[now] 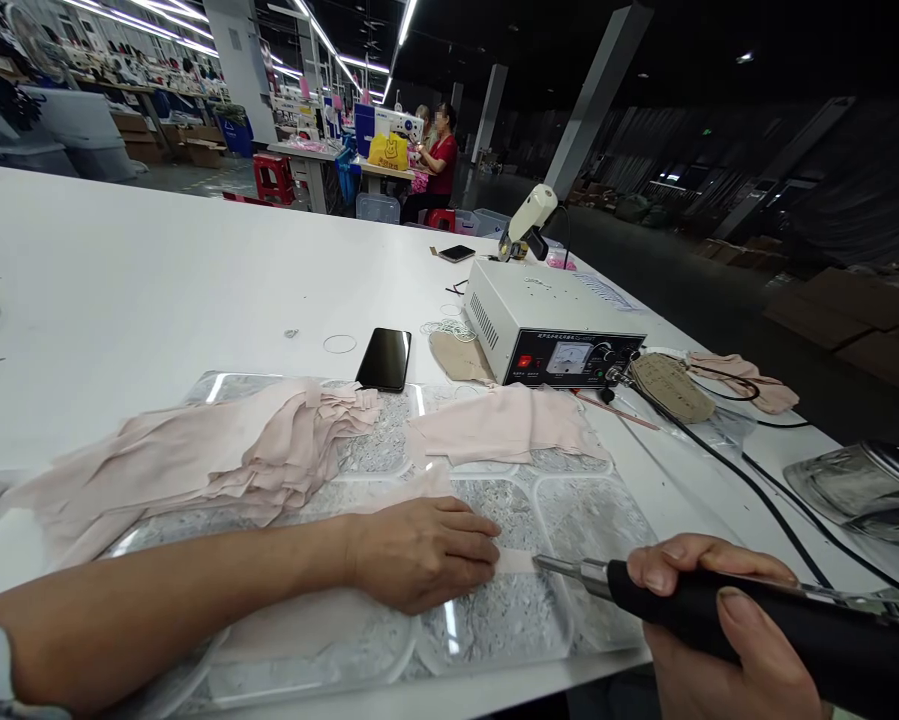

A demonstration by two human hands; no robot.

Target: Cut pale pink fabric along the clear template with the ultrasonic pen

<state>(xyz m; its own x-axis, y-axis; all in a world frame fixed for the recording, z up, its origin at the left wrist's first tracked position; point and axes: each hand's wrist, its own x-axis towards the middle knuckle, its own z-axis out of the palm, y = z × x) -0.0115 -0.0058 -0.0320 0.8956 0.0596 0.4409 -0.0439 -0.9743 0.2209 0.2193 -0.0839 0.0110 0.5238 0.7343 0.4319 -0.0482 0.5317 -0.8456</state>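
Note:
My right hand [726, 620] grips the thick black handle of an ultrasonic cutter [719, 605], a cable leading away from it. The cutter's metal tip meets the end of a narrow pale pink fabric strip [516, 561]. My left hand [426, 550] lies palm down with its fingers flat over that fabric, hiding part of it. Beneath is a clear, stone-patterned mat [606, 520] with rounded panels. A layered stack of pale pink fabric pieces [269, 440] lies beyond my left forearm. Another pink piece [509, 425] rests flat at the mat's far side.
A power box [554, 320] with a dial stands at the back right. Nearby are a phone [385, 358], brown templates [674, 387] and a glass jar [861, 490]. Black cables [749, 480] cross the right side. Beyond the white table [194, 270], people sit at sewing machines.

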